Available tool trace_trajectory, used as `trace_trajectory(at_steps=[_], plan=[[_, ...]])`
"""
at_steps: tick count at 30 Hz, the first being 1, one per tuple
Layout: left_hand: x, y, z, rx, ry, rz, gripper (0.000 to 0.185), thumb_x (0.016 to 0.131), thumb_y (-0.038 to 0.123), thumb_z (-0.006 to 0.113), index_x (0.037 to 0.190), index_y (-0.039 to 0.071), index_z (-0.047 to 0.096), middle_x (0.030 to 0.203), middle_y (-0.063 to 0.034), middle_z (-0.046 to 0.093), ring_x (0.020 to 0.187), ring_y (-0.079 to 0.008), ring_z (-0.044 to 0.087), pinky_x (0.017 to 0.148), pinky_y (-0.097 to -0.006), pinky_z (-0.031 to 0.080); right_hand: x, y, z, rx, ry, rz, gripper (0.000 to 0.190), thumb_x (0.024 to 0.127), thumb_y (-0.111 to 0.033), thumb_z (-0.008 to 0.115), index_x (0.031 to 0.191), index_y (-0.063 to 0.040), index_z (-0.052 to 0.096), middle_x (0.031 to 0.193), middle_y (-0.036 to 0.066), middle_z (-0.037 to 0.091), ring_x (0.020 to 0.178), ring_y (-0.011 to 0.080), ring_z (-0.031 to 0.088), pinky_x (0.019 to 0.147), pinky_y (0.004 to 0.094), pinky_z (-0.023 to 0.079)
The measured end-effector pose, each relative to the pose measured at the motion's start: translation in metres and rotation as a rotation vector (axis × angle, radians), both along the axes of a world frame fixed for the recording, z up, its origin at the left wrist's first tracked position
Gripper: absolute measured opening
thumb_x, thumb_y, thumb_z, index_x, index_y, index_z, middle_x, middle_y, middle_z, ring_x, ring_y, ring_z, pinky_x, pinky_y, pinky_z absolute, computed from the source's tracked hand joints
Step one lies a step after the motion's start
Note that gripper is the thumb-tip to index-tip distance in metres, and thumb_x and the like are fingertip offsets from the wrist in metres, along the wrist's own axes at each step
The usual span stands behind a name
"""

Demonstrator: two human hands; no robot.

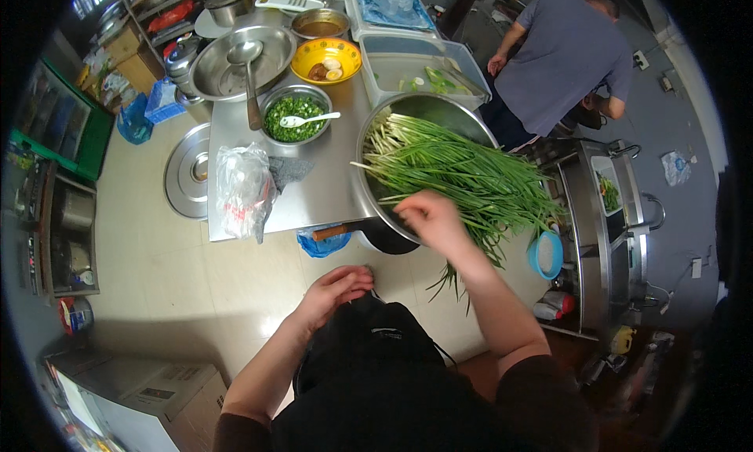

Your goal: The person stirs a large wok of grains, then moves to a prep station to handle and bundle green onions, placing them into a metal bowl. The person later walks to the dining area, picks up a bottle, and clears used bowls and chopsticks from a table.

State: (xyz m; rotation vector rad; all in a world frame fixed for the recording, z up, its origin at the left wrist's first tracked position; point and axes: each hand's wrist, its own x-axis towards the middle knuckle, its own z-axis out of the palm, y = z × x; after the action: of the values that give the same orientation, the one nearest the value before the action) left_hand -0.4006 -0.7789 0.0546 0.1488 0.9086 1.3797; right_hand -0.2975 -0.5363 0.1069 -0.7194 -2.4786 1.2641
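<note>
A large steel bowl (372,200) stands at the table's right end, heaped with long green chives or thin scallions (465,163), pale ends to the left and leaves hanging over the right rim. My right hand (428,219) is over the bowl's near rim, fingers curled beside the pale stalks; whether it grips one is unclear. My left hand (341,290) hovers before my black apron (382,346), fingers bent, and I cannot tell if something small is in it. Left of the big bowl is a steel bowl of chopped greens (291,131) with a white spoon (309,119) in it.
On the steel table (329,187) are a crumpled plastic bag (241,187), a wide basin (203,69) with a ladle (250,81), a yellow bowl (326,46) holding eggs and a clear bin (376,69). A co-worker (570,57) bends beyond the table. A sink unit (617,246) stands right.
</note>
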Motion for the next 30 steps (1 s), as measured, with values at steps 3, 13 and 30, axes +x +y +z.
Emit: trace_trajectory(at_steps=[3, 13, 30], plan=[[0.005, 0.043, 0.026, 0.045, 0.056, -0.038, 0.033, 0.097, 0.020, 0.046, 0.123, 0.000, 0.049, 0.113, -0.0119, 0.062, 0.105, -0.0205, 0.060, 0.090, -0.0303, 0.046, 0.014, 0.053, 0.018, 0.525, -0.159, -0.164, 0.011, 0.075, -0.005, 0.066, 0.086, -0.007, 0.066, 0.076, 0.009, 0.057, 0.068, 0.0248, 0.059, 0.061, 0.0341, 0.047], [0.005, 0.118, 0.053, 0.089, 0.150, -0.108, 0.036, 0.095, 0.022, 0.053, 0.123, 0.000, 0.049, 0.106, -0.0090, 0.062, 0.096, -0.0162, 0.062, 0.082, -0.0254, 0.048, 0.013, 0.103, 0.017, 0.305, -0.149, -0.055, 0.006, 0.074, -0.010, 0.068, 0.078, -0.006, 0.067, 0.077, 0.009, 0.061, 0.069, 0.0280, 0.059, 0.063, 0.0368, 0.047], [0.001, 0.254, 0.041, -0.261, 0.473, 0.503, 0.073, 0.075, 0.012, 0.075, 0.131, -0.006, 0.032, 0.102, -0.0107, 0.057, 0.066, -0.0129, 0.058, 0.052, -0.0221, 0.040, -0.019, 0.160, 0.049, -1.073, 0.294, 0.227, 0.012, 0.087, -0.011, 0.047, 0.088, -0.004, 0.056, 0.095, 0.010, 0.061, 0.103, 0.0233, 0.059, 0.079, 0.0310, 0.044]])
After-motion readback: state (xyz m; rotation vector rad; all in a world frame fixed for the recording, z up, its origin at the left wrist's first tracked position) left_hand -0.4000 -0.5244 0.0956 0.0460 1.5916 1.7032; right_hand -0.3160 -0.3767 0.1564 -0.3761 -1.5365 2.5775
